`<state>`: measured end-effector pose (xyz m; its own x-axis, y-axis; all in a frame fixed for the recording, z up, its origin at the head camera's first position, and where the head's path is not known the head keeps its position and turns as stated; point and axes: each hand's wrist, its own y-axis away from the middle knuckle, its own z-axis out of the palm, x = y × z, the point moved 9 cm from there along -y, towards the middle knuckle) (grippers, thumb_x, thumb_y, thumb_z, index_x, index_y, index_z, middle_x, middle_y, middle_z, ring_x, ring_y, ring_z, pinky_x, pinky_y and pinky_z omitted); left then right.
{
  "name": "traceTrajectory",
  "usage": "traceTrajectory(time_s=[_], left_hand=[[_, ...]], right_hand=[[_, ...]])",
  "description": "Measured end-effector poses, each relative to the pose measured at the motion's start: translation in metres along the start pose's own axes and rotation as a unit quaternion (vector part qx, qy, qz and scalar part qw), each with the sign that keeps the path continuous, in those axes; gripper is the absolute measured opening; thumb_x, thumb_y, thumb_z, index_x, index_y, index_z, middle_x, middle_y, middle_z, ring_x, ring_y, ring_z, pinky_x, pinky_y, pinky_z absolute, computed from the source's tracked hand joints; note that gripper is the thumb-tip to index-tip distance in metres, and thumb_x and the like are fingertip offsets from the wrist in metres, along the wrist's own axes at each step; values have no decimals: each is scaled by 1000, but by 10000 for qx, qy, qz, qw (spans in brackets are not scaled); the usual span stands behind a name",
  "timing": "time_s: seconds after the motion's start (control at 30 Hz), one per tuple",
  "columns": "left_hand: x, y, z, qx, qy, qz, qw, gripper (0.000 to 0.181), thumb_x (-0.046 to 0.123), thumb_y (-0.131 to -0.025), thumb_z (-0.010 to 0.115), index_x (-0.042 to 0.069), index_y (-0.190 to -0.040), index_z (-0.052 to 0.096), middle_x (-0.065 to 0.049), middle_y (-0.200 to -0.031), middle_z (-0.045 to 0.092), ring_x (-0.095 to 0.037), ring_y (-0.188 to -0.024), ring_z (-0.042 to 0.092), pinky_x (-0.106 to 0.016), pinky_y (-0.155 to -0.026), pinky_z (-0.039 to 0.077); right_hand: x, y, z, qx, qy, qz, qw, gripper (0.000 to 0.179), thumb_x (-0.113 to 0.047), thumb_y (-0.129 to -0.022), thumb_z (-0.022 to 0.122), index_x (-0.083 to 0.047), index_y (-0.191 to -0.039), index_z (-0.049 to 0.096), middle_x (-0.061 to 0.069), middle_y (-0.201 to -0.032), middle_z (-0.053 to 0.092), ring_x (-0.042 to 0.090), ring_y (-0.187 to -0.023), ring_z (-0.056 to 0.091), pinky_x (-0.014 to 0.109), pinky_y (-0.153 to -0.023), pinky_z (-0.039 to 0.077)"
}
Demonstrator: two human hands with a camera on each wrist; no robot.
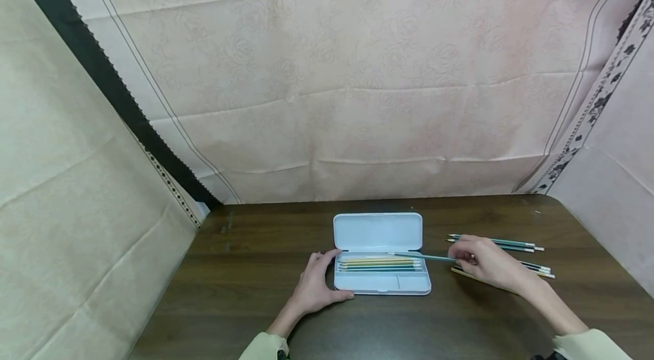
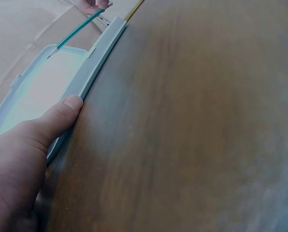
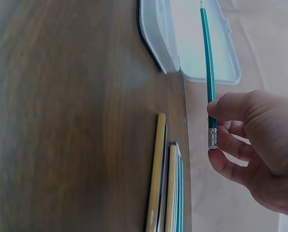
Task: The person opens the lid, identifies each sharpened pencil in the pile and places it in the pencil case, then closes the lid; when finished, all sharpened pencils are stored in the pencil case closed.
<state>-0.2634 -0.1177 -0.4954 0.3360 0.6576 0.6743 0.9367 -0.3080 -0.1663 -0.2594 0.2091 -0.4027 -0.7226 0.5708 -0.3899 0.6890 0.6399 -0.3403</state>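
Note:
A light blue pencil case [image 1: 368,283] lies on the table with its lid [image 1: 378,231] raised at the back. Several yellow and green pencils [image 1: 378,268] lie side by side in its long rear compartment. My left hand [image 1: 313,288] grips the case's left end, thumb at the front edge and fingers toward the hinge. My right hand [image 1: 482,260] pinches a green pencil [image 3: 209,67] near its eraser end, between thumb and fingertips. That pencil is held above the case's right side, its sharpened tip pointing left over the case.
Right of the case, several loose pencils [image 1: 516,245] lie on the wooden table [image 1: 245,292], some partly hidden beneath the right hand; a yellow pencil [image 3: 157,179] is among them. Pale patterned cloth [image 1: 357,93] hangs behind the table and along both sides.

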Motion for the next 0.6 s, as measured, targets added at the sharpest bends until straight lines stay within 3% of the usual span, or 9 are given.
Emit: traceTrajectory(time_s=[0.2,0.6], left_hand=[[0,0,0,18,11,10,10000,93,58,-69,87,22,-146,48,-9,-130,47,-36,-127,42,-60,-95,40],[0,0,1,24,9,34,10000,94,58,-69,87,22,-146,47,-10,-131,46,-38,-128,42,-61,-94,40]], right_hand=[[-2,-11,14,-241,-170,313,9991,24,5,-83,76,-15,-97,71,-10,-86,57,3,-72,50,25,-60,47],[-15,-28,36,-323,-118,217,9992,22,3,-83,77,-12,-99,74,-6,-93,64,5,-77,54,28,-67,51]])
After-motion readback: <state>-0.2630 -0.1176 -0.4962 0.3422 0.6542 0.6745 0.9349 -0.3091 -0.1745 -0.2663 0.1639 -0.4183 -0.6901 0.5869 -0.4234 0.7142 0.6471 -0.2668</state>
